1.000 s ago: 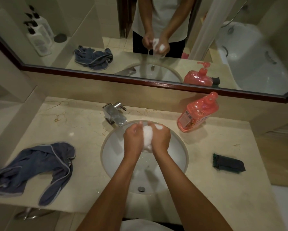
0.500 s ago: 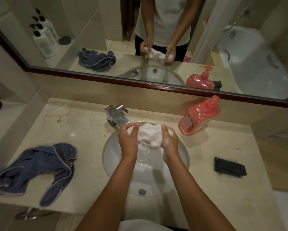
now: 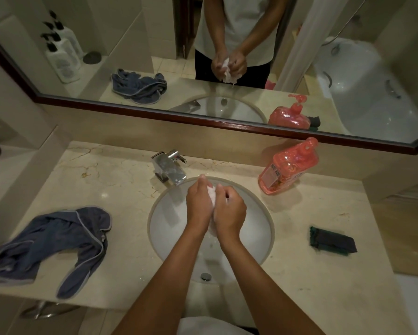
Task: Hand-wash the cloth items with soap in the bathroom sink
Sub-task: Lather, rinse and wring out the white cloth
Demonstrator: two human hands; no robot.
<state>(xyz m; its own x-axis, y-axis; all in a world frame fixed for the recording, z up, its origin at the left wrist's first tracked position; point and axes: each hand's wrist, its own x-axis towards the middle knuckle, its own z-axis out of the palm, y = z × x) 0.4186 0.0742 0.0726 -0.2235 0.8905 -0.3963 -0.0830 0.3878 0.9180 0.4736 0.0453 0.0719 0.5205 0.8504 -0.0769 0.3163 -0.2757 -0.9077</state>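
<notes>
A small white soapy cloth point(image 3: 212, 195) is bunched between my two hands above the round white sink point(image 3: 164, 226). My left hand point(image 3: 198, 206) and my right hand point(image 3: 229, 211) press together, both closed on the cloth, so most of it is hidden. A blue-grey cloth point(image 3: 55, 243) with pale trim lies crumpled on the counter at the left. A dark folded cloth point(image 3: 332, 241) lies on the counter at the right. A pink pump soap bottle point(image 3: 287, 168) stands behind the sink at the right.
A chrome faucet point(image 3: 169, 168) sits at the sink's back left, close to my left hand. The beige marble counter point(image 3: 300, 274) runs to a front edge near me. A wood-framed mirror point(image 3: 227, 126) spans the wall behind.
My hands had spread the white cloth apart half a second ago; they have now come back together and squeezed it into a tight bunch over the sink.
</notes>
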